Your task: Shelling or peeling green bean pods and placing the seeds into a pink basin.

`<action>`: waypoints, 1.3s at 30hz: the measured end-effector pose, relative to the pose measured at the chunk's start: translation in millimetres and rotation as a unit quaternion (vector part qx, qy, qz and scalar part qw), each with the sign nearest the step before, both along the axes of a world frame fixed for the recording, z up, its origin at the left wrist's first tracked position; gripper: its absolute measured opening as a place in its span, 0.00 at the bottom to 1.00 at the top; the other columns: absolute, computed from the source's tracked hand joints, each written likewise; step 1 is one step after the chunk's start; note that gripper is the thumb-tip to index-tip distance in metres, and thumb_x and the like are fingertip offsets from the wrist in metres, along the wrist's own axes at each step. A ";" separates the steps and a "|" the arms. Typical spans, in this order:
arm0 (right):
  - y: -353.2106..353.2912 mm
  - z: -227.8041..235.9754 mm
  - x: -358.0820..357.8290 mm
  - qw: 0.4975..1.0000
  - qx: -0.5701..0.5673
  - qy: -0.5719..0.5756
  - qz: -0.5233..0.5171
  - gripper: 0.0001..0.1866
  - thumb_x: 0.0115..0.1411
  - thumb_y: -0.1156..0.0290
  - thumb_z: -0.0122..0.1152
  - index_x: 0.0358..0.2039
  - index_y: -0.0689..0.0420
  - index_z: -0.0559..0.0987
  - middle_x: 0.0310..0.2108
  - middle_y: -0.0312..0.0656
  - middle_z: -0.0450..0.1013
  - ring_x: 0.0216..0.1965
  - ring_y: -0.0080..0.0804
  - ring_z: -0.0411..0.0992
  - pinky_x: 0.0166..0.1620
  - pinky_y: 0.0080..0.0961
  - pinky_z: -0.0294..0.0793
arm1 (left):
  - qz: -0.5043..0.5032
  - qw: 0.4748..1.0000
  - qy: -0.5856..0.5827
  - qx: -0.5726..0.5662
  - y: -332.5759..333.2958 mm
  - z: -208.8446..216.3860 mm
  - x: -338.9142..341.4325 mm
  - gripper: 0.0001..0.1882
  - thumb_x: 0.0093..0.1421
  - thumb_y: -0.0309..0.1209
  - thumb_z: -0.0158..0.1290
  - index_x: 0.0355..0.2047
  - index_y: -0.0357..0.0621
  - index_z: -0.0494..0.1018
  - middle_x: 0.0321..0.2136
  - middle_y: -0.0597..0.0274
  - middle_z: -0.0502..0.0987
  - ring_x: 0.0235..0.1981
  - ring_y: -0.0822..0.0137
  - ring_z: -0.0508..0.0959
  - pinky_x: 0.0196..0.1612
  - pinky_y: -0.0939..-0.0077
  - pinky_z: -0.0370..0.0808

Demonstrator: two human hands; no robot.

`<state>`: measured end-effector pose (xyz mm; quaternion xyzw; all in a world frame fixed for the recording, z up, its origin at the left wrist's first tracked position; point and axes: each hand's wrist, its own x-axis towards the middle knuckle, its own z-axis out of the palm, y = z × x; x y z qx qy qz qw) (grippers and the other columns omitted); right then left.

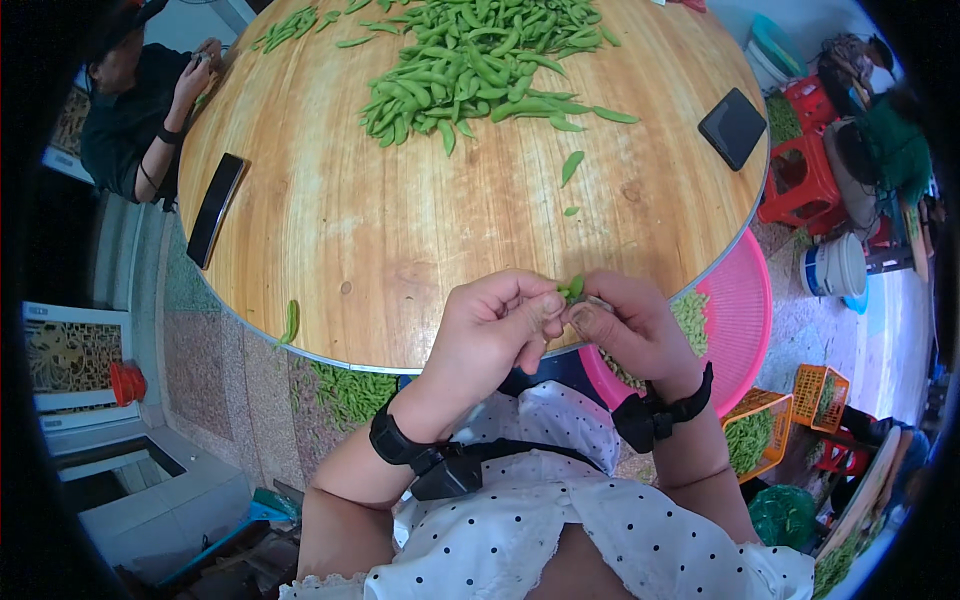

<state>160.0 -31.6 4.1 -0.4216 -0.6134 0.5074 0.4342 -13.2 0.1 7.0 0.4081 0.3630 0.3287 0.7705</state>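
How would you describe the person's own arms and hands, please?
The left hand and right hand are bare, with no gloves. No sleeves cover the visible forearms. Each wrist wears a black strap with a dark, box-like module: the left module and the right module. Between the arms shows a white garment with black dots.

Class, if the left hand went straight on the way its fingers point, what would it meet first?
The left hand would probably meet the right hand first, past the green pod between them, though depth is unclear.
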 end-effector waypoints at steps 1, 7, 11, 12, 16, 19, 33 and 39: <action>0.1 -1.0 -0.3 1.000 0.006 -0.007 0.004 0.07 0.57 0.72 0.50 0.27 0.62 0.69 0.18 0.37 0.59 0.21 0.22 0.57 0.25 0.19 0.58 | -0.003 1.000 -0.009 -0.014 1.5 0.8 -1.3 0.05 0.57 0.25 0.46 0.30 0.35 0.70 0.20 0.63 0.71 0.13 0.80 0.66 0.15 0.89 0.60; -3.4 -4.0 3.5 0.996 0.029 -0.080 0.019 0.08 0.58 0.70 0.49 0.27 0.63 0.69 0.19 0.34 0.58 0.22 0.19 0.56 0.25 0.19 0.57 | -0.006 0.997 -0.036 -0.061 5.2 -0.8 -1.5 0.08 0.57 0.24 0.44 0.32 0.31 0.70 0.19 0.57 0.72 0.10 0.77 0.65 0.14 0.89 0.60; -11.2 -7.2 4.5 1.000 -0.010 -0.018 0.011 0.08 0.58 0.70 0.50 0.29 0.62 0.70 0.19 0.34 0.59 0.23 0.19 0.56 0.26 0.18 0.57 | -0.038 0.998 -0.027 -0.051 3.9 -2.6 -0.9 0.09 0.57 0.24 0.43 0.34 0.31 0.70 0.20 0.57 0.73 0.11 0.78 0.65 0.15 0.90 0.61; -13.7 -11.1 5.9 1.000 -0.017 -0.009 0.001 0.08 0.58 0.70 0.50 0.30 0.62 0.71 0.19 0.33 0.59 0.23 0.18 0.57 0.26 0.18 0.57 | -0.042 0.998 -0.018 -0.043 2.9 -1.8 0.5 0.09 0.58 0.24 0.43 0.34 0.31 0.70 0.20 0.57 0.73 0.11 0.78 0.66 0.15 0.90 0.61; -24.0 -10.0 15.5 0.996 -0.060 0.060 -0.023 0.10 0.58 0.68 0.52 0.33 0.62 0.72 0.21 0.31 0.61 0.24 0.17 0.58 0.26 0.16 0.58 | -0.072 0.997 0.027 0.002 -2.6 5.2 9.9 0.09 0.59 0.24 0.44 0.36 0.31 0.70 0.22 0.59 0.73 0.14 0.78 0.68 0.16 0.89 0.62; -40.1 -8.7 36.5 0.987 -0.109 -0.054 -0.104 0.09 0.56 0.68 0.54 0.31 0.61 0.73 0.21 0.29 0.64 0.25 0.14 0.60 0.27 0.16 0.60 | -0.075 0.991 0.080 0.077 -11.9 5.2 22.3 0.08 0.59 0.24 0.44 0.37 0.32 0.70 0.23 0.61 0.73 0.16 0.79 0.69 0.17 0.88 0.64; -98.2 -20.0 80.3 0.875 0.124 -0.248 -0.398 0.09 0.42 0.76 0.60 0.27 0.59 0.74 0.22 0.42 0.67 0.24 0.37 0.68 0.27 0.26 0.66 | -0.157 0.945 0.169 0.234 -47.6 -24.3 108.9 0.06 0.56 0.20 0.46 0.35 0.34 0.66 0.18 0.62 0.72 0.17 0.76 0.74 0.20 0.84 0.68; -110.8 -22.8 77.4 0.920 0.030 -0.150 -0.360 0.08 0.43 0.76 0.60 0.27 0.59 0.75 0.22 0.44 0.68 0.25 0.37 0.69 0.28 0.26 0.67 | -0.103 0.922 0.155 0.340 -60.6 -37.9 127.4 0.13 0.53 0.17 0.46 0.40 0.36 0.62 0.19 0.58 0.71 0.18 0.71 0.75 0.20 0.80 0.69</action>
